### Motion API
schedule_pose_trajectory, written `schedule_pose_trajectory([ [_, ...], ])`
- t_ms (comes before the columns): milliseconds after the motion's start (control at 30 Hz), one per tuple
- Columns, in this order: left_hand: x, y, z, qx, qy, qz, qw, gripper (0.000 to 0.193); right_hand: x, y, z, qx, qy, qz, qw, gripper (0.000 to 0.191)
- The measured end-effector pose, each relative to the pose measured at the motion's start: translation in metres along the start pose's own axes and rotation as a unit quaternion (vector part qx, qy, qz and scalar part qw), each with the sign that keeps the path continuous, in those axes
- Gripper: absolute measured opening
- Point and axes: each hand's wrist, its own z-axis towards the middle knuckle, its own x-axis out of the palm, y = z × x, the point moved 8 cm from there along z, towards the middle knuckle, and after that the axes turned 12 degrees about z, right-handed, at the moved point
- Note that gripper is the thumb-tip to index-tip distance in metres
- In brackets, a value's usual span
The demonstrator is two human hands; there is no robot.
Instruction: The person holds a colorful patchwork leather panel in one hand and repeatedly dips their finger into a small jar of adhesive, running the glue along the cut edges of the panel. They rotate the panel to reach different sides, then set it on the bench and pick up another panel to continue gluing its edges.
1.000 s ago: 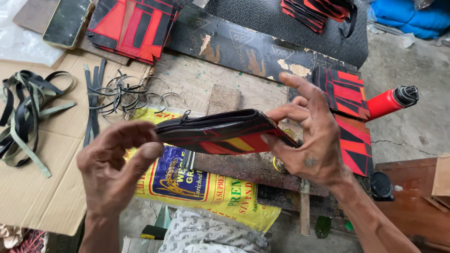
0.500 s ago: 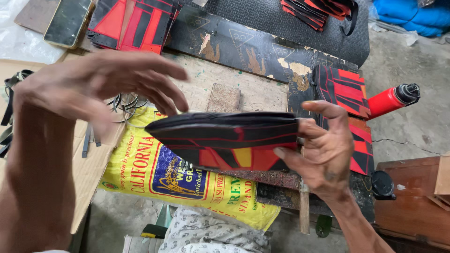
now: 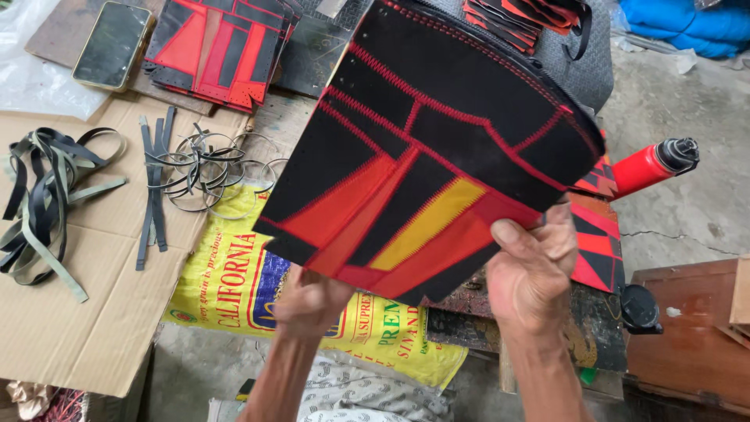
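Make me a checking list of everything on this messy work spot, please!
Surface: cardboard sheet and yellow printed sack on a worn bench.
Job's things: black, red and yellow stitched panel, lifted up.
Clutter: metal rings, dark straps, phone, red bottle, more stitched panels.
Fingers: right hand pinches the panel's lower edge; left hand is beneath it.
Cables: nothing seen.
Surroundings: concrete floor, wooden box.

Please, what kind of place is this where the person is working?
It looks like a small workshop for sewn patchwork goods, probably bags. Both hands hold up a black, red and yellow stitched panel; similar panels are stacked on the bench, and straps and metal rings lie on flattened cardboard.
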Motion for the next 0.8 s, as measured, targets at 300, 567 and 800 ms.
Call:
schedule_pose_trajectory([
  [300,-0.004,0.01,-0.012,-0.028,-0.256,0.11,0.96,0.073,-0.036,-0.058,-0.012,0.143,-0.107,0.037,0.983,0.059],
  [567,-0.033,-0.002,-0.054,-0.13,-0.37,0.064,0.918,0.067,-0.079,0.003,-0.005,0.072,0.056,-0.642,0.762,0.045],
  [800,-0.058,0.032,-0.099,-0.18,-0.467,0.008,0.866,0.056,-0.094,-0.036,0.016,0.072,0.258,-0.791,0.55,0.051],
])
